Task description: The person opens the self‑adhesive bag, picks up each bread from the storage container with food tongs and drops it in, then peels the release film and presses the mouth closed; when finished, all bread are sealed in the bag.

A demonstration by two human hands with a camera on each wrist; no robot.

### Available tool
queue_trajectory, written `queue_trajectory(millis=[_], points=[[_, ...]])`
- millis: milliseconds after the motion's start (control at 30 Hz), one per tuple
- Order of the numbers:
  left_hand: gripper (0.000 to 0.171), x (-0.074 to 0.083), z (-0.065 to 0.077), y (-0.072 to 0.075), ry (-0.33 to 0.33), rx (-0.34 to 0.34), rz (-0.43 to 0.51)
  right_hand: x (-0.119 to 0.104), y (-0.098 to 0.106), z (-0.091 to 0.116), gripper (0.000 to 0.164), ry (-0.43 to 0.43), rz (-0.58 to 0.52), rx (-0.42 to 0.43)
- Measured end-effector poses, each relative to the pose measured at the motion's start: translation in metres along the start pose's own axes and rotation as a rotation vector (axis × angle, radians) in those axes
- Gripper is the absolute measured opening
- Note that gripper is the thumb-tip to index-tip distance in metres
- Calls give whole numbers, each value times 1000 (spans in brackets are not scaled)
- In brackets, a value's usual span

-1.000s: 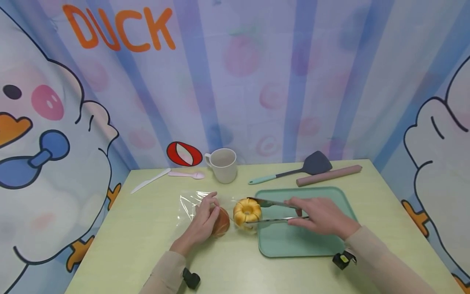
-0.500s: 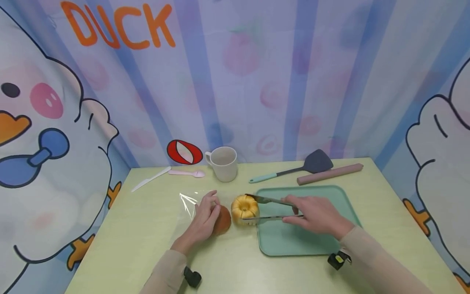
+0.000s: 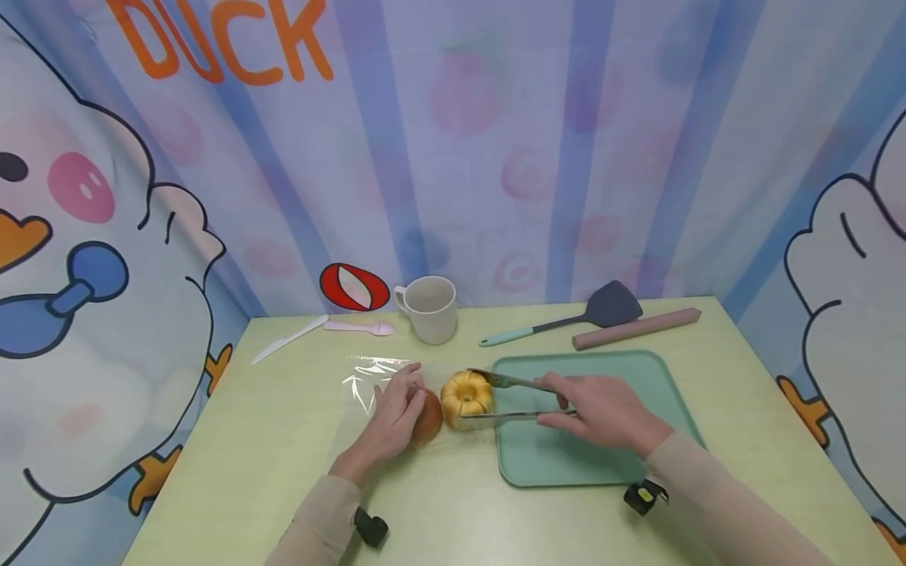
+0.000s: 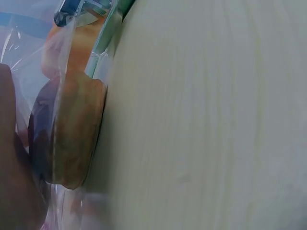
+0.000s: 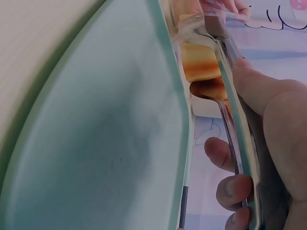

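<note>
Basically, ring bread [image 3: 457, 398] sits 9 o'clock from right hand [image 3: 602, 409], between parted tongs [image 3: 504, 381] its fingers grip. Left hand [image 3: 386, 420], nearer, touches brown bun [image 3: 428, 417]; can't tell grip.

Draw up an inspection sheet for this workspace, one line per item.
Surface: pale table, with faint grain lines in the left wrist view.
Job's things: yellow bun between the arms of the tongs, just left of the green tray; brown bun on its left; clear bag about the brown bun, exact coverage unclear.
Clutter: knife, spoon, mug, spatula and pink rod towards the back edge.
Hands: right hand grips the tongs; left hand at the brown bun, grip unclear.
Cables: nothing seen.
Surroundings: cartoon backdrop reading "DUCK" behind the table.
</note>
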State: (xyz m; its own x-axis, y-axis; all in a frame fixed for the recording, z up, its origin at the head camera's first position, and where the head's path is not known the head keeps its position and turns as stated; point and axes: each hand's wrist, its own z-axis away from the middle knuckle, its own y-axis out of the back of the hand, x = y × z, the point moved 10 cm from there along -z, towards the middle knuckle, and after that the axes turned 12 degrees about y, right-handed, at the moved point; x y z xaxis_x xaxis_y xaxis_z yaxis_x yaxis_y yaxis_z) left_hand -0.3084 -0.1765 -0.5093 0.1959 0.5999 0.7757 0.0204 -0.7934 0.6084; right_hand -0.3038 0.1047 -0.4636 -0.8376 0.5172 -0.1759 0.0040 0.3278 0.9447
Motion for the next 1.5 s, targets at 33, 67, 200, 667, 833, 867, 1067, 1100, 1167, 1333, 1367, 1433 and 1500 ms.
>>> queue_trajectory(millis=[33, 67, 200, 667, 833, 867, 1067, 1100, 1167, 1333, 1367, 1433, 1500], points=[[8, 0, 0, 0, -2, 0, -7, 0, 0, -1, 48, -2, 1, 1], [8, 1, 0, 0, -5, 2, -11, 0, 0, -1, 48, -3, 2, 2], [7, 2, -1, -1, -21, 10, -17, -1, -2, -3, 50, -12, 1, -5], [10, -2, -2, 1, -7, 3, 11, 2, -3, 2, 58, -51, -12, -18], [9, -2, -4, 3, -5, 0, 30, 8, 7, 13, 61, -82, -33, -2], [9, -3, -4, 3, -2, -2, 35, 10, 9, 17, 61, -94, -38, 1], [7, -5, -4, 3, 14, -10, 53, 25, 21, 39, 63, -168, -90, 40], [7, -6, -4, 2, 15, -12, 53, 27, 22, 43, 63, -181, -102, 47], [7, -6, -4, 2, 17, -16, 55, 31, 27, 53, 64, -208, -131, 56], [7, -8, -3, -1, 27, -31, 51, 44, 36, 80, 66, -321, -191, 68], [7, -8, -3, -2, 29, -34, 52, 47, 37, 86, 66, -345, -195, 70], [8, -8, -3, -2, 29, -34, 53, 52, 41, 97, 67, -380, -195, 76], [8, -8, -3, -2, 30, -31, 50, 55, 44, 108, 68, -405, -191, 83]])
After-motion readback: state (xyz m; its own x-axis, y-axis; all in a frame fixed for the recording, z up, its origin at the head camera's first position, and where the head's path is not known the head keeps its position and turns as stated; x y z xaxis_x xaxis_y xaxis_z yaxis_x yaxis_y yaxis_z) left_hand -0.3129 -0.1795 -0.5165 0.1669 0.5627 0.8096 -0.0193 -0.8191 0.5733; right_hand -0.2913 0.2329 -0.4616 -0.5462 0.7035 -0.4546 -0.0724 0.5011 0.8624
